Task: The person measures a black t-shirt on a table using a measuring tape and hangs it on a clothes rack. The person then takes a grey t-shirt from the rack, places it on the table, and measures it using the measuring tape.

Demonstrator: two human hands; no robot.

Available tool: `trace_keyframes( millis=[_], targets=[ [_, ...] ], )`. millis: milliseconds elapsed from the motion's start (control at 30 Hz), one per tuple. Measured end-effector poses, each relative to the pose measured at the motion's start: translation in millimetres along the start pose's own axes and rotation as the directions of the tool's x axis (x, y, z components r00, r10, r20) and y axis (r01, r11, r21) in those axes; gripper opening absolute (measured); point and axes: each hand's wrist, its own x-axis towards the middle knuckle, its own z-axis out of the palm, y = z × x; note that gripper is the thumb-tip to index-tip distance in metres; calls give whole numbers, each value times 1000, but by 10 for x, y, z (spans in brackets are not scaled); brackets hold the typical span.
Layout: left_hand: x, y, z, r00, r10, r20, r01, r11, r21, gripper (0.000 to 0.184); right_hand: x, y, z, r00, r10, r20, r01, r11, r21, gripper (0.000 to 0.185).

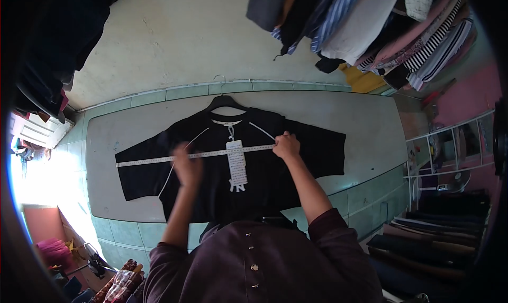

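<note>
A black T-shirt (211,184) with white piping and a white chest logo lies spread out, its neck on a black hanger (223,100). Across its chest runs a white tape measure (211,154), from the left sleeve edge to my right hand (287,146). The fingers of that hand are closed on the tape near the right piping. My left hand (188,165) is smeared by motion over the tape at the left chest, so its grip cannot be made out. A white paper tag (237,170) hangs from the neckline, with the tape passing across it.
The shirt rests on a pale board (370,118) on a tiled floor. Clothes (338,28) hang at the upper right, and dark garments (58,43) at the upper left. Folded trousers (423,239) hang on a rack at the lower right. Patterned cloth (121,282) is at the lower left.
</note>
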Motion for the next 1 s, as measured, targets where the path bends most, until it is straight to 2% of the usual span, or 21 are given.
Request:
trace_keyframes(
  millis=[33,67,133,167,233,267,333,367,400,467,500,533,567,667,700,767,867,1000],
  targets=[
    [-138,326,171,978,146,152,-122,979,-161,47,7,11,13,1000,-11,-10,11,1000,9,23],
    [-294,518,431,913,295,282,-248,950,-190,51,11,26,33,1000,-19,-18,19,1000,18,23],
    [-463,1116,617,825,393,407,-345,920,-187,56,10,67,110,990,-72,-120,75,997,25,17],
    [-513,1206,711,820,402,409,-354,916,-190,56,9,76,108,990,-84,-115,89,995,41,18],
    [-620,1322,951,792,322,518,-337,939,-68,58,22,105,139,984,-116,-134,127,989,75,18],
    [-641,1308,1020,789,293,540,-347,938,-2,53,40,148,183,979,-133,-157,149,985,93,17],
    [-665,1273,1085,801,286,526,-376,924,70,48,112,289,202,974,-196,-110,211,966,147,16],
    [-660,1310,1068,812,271,517,-366,927,89,46,126,434,163,968,-231,-101,249,935,254,16],
    [-651,1357,1023,824,253,506,-352,929,110,44,165,643,94,971,-219,-92,236,938,255,16],
    [-651,1411,1002,839,242,487,-335,936,112,42,247,1235,-120,949,-311,53,261,867,424,19],
    [-665,1434,1012,849,218,480,-311,942,122,41,248,1574,-247,952,-307,13,279,881,381,19],
    [-679,1441,1027,857,213,469,-307,942,134,40,290,1944,-331,971,-231,65,189,902,387,19],
    [-696,1434,1047,866,223,447,-314,939,140,40,316,2328,-343,987,-160,19,139,906,399,18],
    [-720,1436,1069,877,245,414,-328,934,143,40,339,3151,-356,998,-62,30,47,936,348,19],
    [-722,1440,1072,880,237,412,-320,936,145,40,325,3244,-286,998,-58,33,43,936,349,19],
    [-721,1433,1095,884,235,404,-318,936,153,40,280,3350,-149,990,-107,-95,133,937,324,18],
    [-725,1419,1117,887,249,389,-330,931,154,40,307,3365,-61,997,-43,-70,66,928,366,13],
    [-726,1425,1116,884,242,399,-320,937,140,42,342,3399,-75,997,-59,-52,74,917,391,13]
  ],
)
